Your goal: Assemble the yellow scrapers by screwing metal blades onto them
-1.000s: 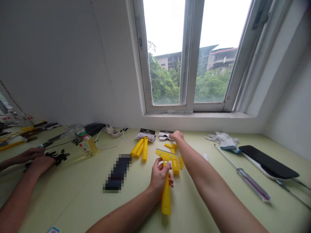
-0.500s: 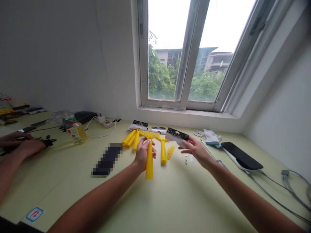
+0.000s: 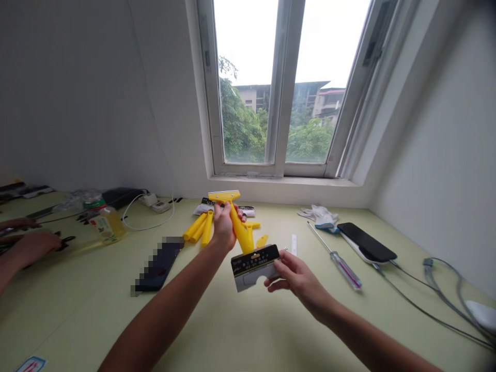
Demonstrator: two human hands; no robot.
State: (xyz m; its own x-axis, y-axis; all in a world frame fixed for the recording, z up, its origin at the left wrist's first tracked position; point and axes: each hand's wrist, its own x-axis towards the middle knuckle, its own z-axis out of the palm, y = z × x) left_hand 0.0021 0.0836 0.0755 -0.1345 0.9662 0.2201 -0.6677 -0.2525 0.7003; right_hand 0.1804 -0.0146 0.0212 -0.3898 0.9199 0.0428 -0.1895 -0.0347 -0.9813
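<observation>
My left hand [image 3: 225, 230] is wrapped round the handle of a yellow scraper [image 3: 241, 231], whose wide head with a metal strip points up and away. Between the thumb and fingers of my right hand [image 3: 291, 275] is a black and white packaging card [image 3: 252, 267] with a curved cutout in its lower edge. The card overlaps the lower end of the scraper's handle; whether they touch I cannot tell. Behind the scraper lies another yellow scraper [image 3: 254, 225], partly hidden, with a small yellow plastic piece [image 3: 262, 240] beside it.
Several yellow handles [image 3: 198, 228] lie left of my left hand, near a dark phone [image 3: 158, 268]. A screwdriver [image 3: 344, 269], a glove [image 3: 320, 216] and a black phone [image 3: 366, 240] with cables are at the right. Leftward are a drink bottle [image 3: 105, 223] and another person's hand [image 3: 39, 245].
My right hand has brought the card down and left to the scraper's handle end. The scraper has tilted, its head now up and left. The view has shifted right.
</observation>
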